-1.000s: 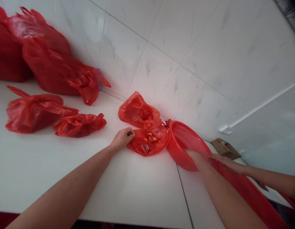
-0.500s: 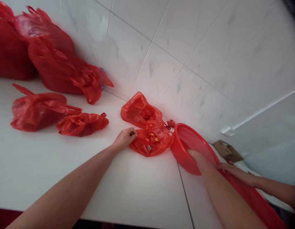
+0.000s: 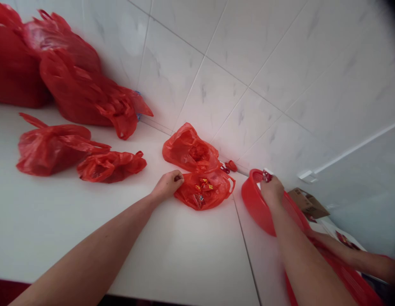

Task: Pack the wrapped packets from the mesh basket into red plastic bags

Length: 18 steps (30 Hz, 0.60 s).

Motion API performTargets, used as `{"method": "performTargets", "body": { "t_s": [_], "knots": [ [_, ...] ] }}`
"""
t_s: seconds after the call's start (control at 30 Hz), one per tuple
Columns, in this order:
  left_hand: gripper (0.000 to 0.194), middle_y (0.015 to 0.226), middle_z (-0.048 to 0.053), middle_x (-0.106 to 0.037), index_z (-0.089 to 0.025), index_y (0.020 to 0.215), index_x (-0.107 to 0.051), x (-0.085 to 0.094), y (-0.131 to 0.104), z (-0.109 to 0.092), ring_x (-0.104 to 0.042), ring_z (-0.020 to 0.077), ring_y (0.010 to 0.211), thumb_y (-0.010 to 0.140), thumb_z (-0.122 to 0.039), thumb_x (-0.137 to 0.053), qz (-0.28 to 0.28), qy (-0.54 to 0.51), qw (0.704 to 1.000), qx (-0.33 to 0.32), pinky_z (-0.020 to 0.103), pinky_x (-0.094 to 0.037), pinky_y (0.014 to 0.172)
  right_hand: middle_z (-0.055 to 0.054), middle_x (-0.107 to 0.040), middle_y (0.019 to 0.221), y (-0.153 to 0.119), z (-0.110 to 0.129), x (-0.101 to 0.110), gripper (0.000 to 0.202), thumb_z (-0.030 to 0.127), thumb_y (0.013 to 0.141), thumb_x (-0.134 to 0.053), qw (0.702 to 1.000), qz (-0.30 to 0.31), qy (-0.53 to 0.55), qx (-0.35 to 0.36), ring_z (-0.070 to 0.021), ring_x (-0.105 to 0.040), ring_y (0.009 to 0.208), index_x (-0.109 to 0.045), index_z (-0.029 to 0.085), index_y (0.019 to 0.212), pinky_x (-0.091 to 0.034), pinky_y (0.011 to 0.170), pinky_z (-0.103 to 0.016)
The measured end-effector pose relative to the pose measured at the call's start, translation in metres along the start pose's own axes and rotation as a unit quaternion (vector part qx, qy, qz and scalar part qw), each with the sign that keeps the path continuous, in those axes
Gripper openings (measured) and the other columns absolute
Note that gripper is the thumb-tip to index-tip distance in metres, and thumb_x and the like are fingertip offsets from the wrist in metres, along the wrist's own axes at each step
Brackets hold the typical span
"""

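Note:
My left hand is closed, pinching the left edge of an open red plastic bag that lies on the white table. Inside this bag are small red and yellow wrapped packets. My right hand is above the near rim of a red plastic mesh basket, its fingers closed on a small red-and-white packet. Much of the basket's inside is hidden by my right hand and forearm. Touching the far side of the open bag is a second red bag, its mouth open.
Two crumpled red bags sit on the left of the white table, with large full red bags behind against the tiled wall. Another person's arm reaches in at right beside a second red basket. A cardboard box stands beyond.
My right hand has risen out of the basket with a small packet in its fingers. The basket has shifted slightly right, away from the bag. My left hand has stayed on the bag's edge.

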<state>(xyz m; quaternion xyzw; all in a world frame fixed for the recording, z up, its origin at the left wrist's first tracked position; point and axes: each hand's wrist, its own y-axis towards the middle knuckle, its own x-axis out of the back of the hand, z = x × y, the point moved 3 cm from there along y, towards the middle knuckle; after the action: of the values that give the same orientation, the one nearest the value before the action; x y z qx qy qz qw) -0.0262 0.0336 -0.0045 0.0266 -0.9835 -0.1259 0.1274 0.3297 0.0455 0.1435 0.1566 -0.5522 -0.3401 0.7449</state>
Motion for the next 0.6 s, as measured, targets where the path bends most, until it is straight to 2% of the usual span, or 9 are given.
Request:
{"method": "performTargets", "body": {
  "t_s": [0.07, 0.13, 0.2, 0.3, 0.37, 0.43, 0.47, 0.53, 0.6],
  "knots": [
    [0.010, 0.063, -0.003, -0.055, -0.020, 0.069, -0.053, 0.000, 0.000, 0.000, -0.047, 0.0115, 0.057, 0.073, -0.028, -0.049, -0.002, -0.003, 1.000, 0.005, 0.022, -0.035, 0.052, -0.009, -0.062, 0.075, 0.003, 0.014, -0.007, 0.023, 0.029, 0.071, -0.050, 1.000, -0.016, 0.017, 0.021, -0.0205, -0.054, 0.068, -0.062, 0.015, 0.084, -0.039, 0.063, -0.031],
    [0.010, 0.062, -0.004, -0.054, -0.020, 0.070, -0.052, 0.001, 0.001, 0.001, -0.046, 0.0111, 0.055, 0.074, -0.029, -0.049, -0.004, -0.005, 1.000, 0.012, 0.022, -0.035, 0.051, -0.006, -0.063, 0.076, -0.007, 0.031, -0.012, 0.020, 0.029, 0.071, -0.051, 0.997, -0.006, 0.053, 0.060, -0.0184, -0.054, 0.069, -0.061, 0.018, 0.083, -0.038, 0.062, -0.028],
    [0.012, 0.060, -0.004, -0.053, -0.020, 0.072, -0.052, 0.001, 0.001, 0.002, -0.046, 0.0112, 0.052, 0.075, -0.031, -0.049, -0.005, -0.008, 1.000, 0.020, 0.022, -0.035, 0.049, -0.003, -0.063, 0.076, -0.025, 0.052, -0.020, 0.014, 0.027, 0.068, -0.053, 0.990, 0.033, 0.100, 0.096, -0.0166, -0.054, 0.068, -0.060, 0.020, 0.079, -0.038, 0.061, -0.025],
    [0.013, 0.056, -0.005, -0.054, -0.021, 0.075, -0.051, 0.002, 0.000, 0.003, -0.047, 0.0112, 0.049, 0.077, -0.033, -0.048, -0.004, -0.015, 0.999, 0.030, 0.021, -0.035, 0.048, -0.001, -0.062, 0.076, -0.057, 0.078, -0.044, 0.012, 0.024, 0.069, -0.051, 0.975, 0.112, 0.149, 0.124, -0.0158, -0.054, 0.068, -0.058, 0.020, 0.078, -0.040, 0.062, -0.025],
    [0.012, 0.055, -0.005, -0.055, -0.021, 0.076, -0.050, 0.002, -0.001, 0.003, -0.048, 0.0110, 0.048, 0.077, -0.033, -0.048, -0.002, -0.020, 0.999, 0.033, 0.021, -0.035, 0.048, -0.001, -0.061, 0.076, -0.073, 0.086, -0.064, 0.012, 0.023, 0.068, -0.052, 0.966, 0.164, 0.146, 0.138, -0.0161, -0.054, 0.069, -0.059, 0.020, 0.077, -0.041, 0.063, -0.027],
    [0.012, 0.055, -0.005, -0.056, -0.022, 0.076, -0.050, 0.003, -0.001, 0.002, -0.047, 0.0109, 0.047, 0.078, -0.033, -0.047, -0.003, -0.024, 0.999, 0.035, 0.021, -0.035, 0.047, -0.003, -0.061, 0.082, -0.085, 0.086, -0.079, 0.021, 0.022, 0.064, -0.057, 0.960, 0.199, 0.133, 0.147, -0.0172, -0.056, 0.072, -0.061, 0.020, 0.085, -0.043, 0.065, -0.028],
    [0.012, 0.054, -0.005, -0.056, -0.022, 0.077, -0.050, 0.003, -0.002, 0.002, -0.047, 0.0109, 0.047, 0.078, -0.033, -0.047, -0.003, -0.026, 0.999, 0.036, 0.020, -0.035, 0.046, -0.005, -0.061, 0.088, -0.090, 0.084, -0.083, 0.029, 0.020, 0.062, -0.059, 0.961, 0.200, 0.127, 0.146, -0.0184, -0.057, 0.076, -0.061, 0.020, 0.091, -0.044, 0.066, -0.029],
    [0.011, 0.053, -0.005, -0.056, -0.022, 0.077, -0.050, 0.002, -0.002, 0.002, -0.046, 0.0107, 0.046, 0.078, -0.033, -0.047, -0.005, -0.029, 0.999, 0.039, 0.020, -0.034, 0.045, -0.009, -0.058, 0.103, -0.101, 0.081, -0.082, 0.042, 0.017, 0.063, -0.058, 0.969, 0.165, 0.121, 0.142, -0.0215, -0.057, 0.088, -0.059, 0.020, 0.105, -0.046, 0.072, -0.032],
    [0.011, 0.052, -0.005, -0.055, -0.022, 0.076, -0.050, 0.002, -0.001, 0.001, -0.045, 0.0105, 0.045, 0.078, -0.032, -0.048, -0.006, -0.031, 0.999, 0.043, 0.020, -0.033, 0.044, -0.011, -0.055, 0.108, -0.115, 0.081, -0.072, 0.040, 0.014, 0.068, -0.051, 0.974, 0.100, 0.137, 0.149, -0.0226, -0.055, 0.097, -0.058, 0.020, 0.107, -0.046, 0.078, -0.034]
  ]
}}
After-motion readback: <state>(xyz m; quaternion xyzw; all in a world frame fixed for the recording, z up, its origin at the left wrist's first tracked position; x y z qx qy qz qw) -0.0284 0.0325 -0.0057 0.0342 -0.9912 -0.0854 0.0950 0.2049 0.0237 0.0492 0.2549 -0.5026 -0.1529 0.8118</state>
